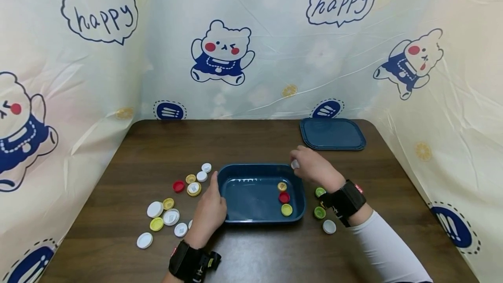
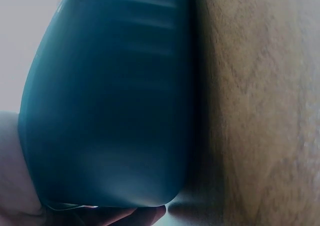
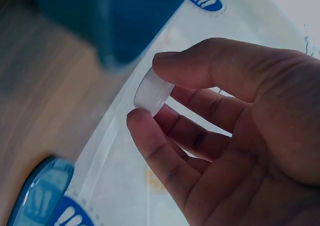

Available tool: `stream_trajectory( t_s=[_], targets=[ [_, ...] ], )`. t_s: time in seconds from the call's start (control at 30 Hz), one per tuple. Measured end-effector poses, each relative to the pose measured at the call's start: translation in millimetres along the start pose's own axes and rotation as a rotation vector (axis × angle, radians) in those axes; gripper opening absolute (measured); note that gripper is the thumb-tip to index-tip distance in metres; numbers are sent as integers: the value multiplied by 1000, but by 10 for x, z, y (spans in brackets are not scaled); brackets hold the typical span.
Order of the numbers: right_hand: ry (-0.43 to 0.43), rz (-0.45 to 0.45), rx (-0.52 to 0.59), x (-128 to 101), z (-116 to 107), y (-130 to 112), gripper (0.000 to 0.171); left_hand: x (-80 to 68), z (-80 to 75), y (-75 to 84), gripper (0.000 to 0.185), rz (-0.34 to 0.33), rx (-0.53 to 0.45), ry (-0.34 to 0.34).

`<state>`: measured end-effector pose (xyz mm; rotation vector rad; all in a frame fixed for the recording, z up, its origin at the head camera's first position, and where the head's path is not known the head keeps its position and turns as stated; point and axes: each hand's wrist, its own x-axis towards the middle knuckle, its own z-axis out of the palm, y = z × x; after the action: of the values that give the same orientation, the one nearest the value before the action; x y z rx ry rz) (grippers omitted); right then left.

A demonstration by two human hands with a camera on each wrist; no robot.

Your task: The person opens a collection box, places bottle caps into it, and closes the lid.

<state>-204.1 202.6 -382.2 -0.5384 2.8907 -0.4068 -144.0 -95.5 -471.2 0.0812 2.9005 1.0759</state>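
Note:
A dark blue rectangular tray (image 1: 251,202) stands on the table with a gold bottle cap (image 1: 281,186), a red cap (image 1: 284,197) and a yellow cap (image 1: 287,210) lined up near its right side. My left hand (image 1: 210,208) grips the tray's left wall, thumb at the rim; its fingertips show past the wall in the left wrist view. Over the tray's far right corner, my right hand (image 1: 316,167) pinches a white bottle cap (image 3: 152,92) between thumb and fingertips.
Several white, yellow and gold caps (image 1: 171,217) and a red cap (image 1: 178,186) lie left of the tray. To its right are green caps (image 1: 319,212) and a white cap (image 1: 329,226), partly under my right forearm. A blue lid-like flat tray (image 1: 333,134) lies at the back right.

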Motion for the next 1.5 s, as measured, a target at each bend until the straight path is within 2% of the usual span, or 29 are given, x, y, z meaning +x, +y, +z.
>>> stream_trajectory(
  t_s=[0.27, 0.5, 0.7, 1.1, 1.5],
  targets=[
    [-106, -17, -34, 143, 85, -346, 25, 7, -5, -6, 69, -7, 10, -3],
    [-136, -31, -32, 198, 234, -507, 28, 14, -8, -1, 70, -13, 13, -5],
    [-174, -9, -14, 220, 328, -545, 29, 7, -8, 8, 70, -1, 13, -2],
    [-205, -31, -54, 269, 413, -569, 22, -5, 3, 0, 71, -8, 17, -4],
    [-235, -3, -64, 251, 360, -573, 42, -3, -2, 24, 70, -6, 12, 7]
  ],
)
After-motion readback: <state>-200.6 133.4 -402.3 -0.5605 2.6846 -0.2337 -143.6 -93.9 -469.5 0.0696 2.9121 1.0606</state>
